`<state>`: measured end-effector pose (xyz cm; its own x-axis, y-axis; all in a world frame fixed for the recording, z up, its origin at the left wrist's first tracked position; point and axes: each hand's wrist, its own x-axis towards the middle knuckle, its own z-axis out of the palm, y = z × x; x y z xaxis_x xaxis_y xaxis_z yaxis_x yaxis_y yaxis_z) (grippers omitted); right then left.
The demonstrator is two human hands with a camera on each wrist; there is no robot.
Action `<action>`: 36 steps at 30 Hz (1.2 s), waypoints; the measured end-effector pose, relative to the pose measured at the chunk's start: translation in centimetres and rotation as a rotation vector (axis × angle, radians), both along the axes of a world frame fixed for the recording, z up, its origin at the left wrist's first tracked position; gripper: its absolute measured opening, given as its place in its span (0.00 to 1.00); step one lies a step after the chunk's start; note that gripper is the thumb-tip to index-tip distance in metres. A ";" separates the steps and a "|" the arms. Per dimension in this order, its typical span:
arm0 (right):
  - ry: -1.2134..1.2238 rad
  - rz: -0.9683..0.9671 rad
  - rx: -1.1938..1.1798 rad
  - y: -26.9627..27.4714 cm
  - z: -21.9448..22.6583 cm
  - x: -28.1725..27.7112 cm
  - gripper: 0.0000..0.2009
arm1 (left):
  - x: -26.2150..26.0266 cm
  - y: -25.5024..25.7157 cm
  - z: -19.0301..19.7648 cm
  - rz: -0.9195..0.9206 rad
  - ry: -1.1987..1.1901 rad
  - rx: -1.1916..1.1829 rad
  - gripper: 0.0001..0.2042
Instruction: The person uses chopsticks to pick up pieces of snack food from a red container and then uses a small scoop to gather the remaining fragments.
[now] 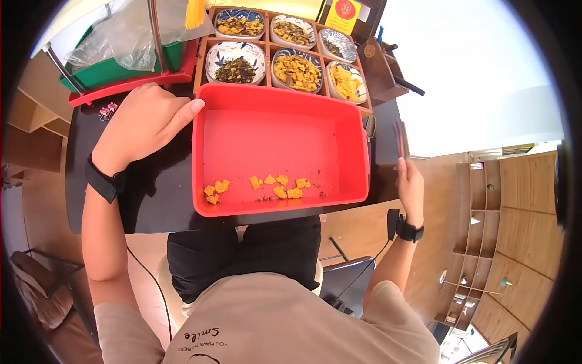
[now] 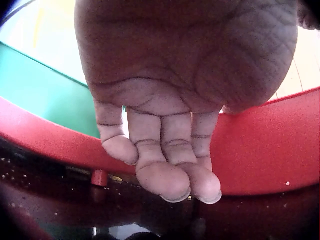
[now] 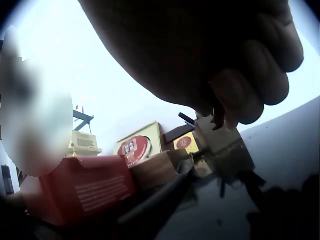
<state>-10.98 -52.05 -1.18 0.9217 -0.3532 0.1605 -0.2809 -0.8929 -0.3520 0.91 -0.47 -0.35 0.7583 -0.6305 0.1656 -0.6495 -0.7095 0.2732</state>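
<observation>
A red plastic bin [image 1: 273,139] stands before me, with several orange-yellow crumbly pieces [image 1: 282,189] and dark specks along its near side. My left hand [image 1: 140,121] is at the bin's left rim, its thumb over the back-left corner. In the left wrist view the fingers [image 2: 165,180] hang loosely bent beside the red outer wall and hold nothing. Off the bin's right side, my right hand [image 1: 411,188] grips a slim dark two-pronged tool [image 1: 400,139] that looks like tongs. It points forward and shows blurred in the right wrist view.
Behind the bin, a wooden divided tray [image 1: 267,36] holds several patterned bowls of yellow and dark dried bits. A green container [image 1: 127,64] with plastic bags stands on a red rack at left. Pink clips [image 1: 108,111] lie nearby. A brown pen holder [image 1: 379,67] stands back right.
</observation>
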 end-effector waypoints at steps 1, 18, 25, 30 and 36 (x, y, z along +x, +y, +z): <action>0.011 0.032 -0.123 -0.1 -0.7 0.3 0.23 | 0.0 0.0 0.0 0.002 -0.007 0.001 0.25; 0.052 0.097 -0.152 5.5 2.1 0.4 0.19 | -0.1 0.2 -0.2 0.001 -0.035 -0.006 0.27; 0.197 0.128 -0.220 7.2 0.0 1.0 0.14 | -0.2 0.2 -0.4 -0.001 -0.075 -0.051 0.25; 0.044 -0.014 0.072 6.8 2.1 0.4 0.13 | 0.0 0.4 -1.1 -0.017 -0.097 -0.074 0.24; -0.563 0.074 -0.044 3.3 5.6 -2.0 0.12 | 0.1 0.5 -1.5 -0.008 -0.116 -0.063 0.26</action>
<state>-12.93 -48.73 4.44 0.7117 -0.2726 0.6474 0.0036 -0.9202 -0.3915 0.96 0.06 -1.88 0.7268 -0.6220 0.2913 -0.6850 -0.6881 0.2396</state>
